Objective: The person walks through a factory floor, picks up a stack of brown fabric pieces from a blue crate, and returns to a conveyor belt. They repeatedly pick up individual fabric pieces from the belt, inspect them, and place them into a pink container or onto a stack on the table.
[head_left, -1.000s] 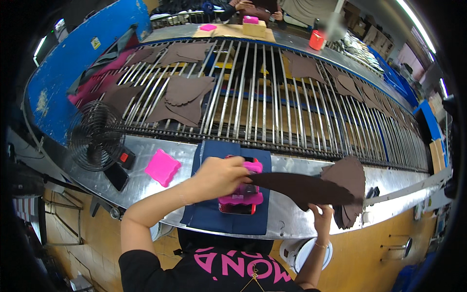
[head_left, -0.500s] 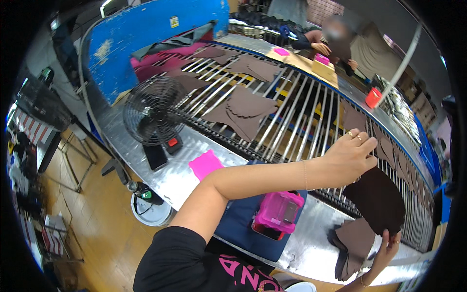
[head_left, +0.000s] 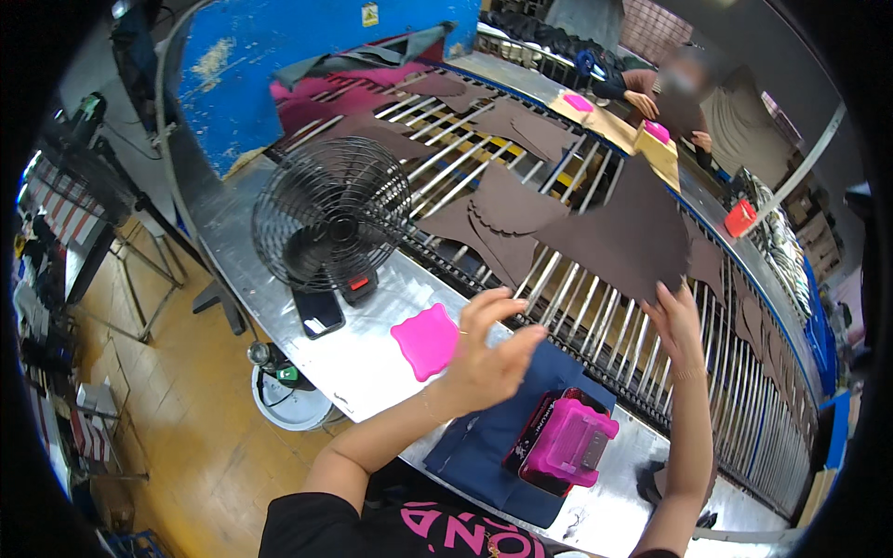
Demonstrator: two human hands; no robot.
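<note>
Between the fingertips of my right hand [head_left: 681,325], a dark brown flat cut piece [head_left: 621,232] is held by its near edge, over the metal-rod conveyor [head_left: 625,358]. My left hand [head_left: 486,358] hovers above the near table edge, fingers spread, with nothing in it. Closest to that hand lies a pink wavy-edged plate [head_left: 428,342]. Below it, a pink plastic box [head_left: 567,442] sits in a dark red-edged tray on a navy cloth [head_left: 470,456]. More brown pieces [head_left: 507,219] overlap on the rods. My right forearm partly hides another dark stack.
A black wire fan [head_left: 332,216] and a phone [head_left: 318,312] stand on the near metal table. A blue painted panel [head_left: 246,84] rises at the far left. Across the conveyor a person handles brown material beside a cardboard sheet [head_left: 609,130] and a red container [head_left: 740,219].
My right hand has come up from the near right, carrying the brown piece over the rods. My left hand has drawn back leftward, its fingers opening. The view has shifted somewhat.
</note>
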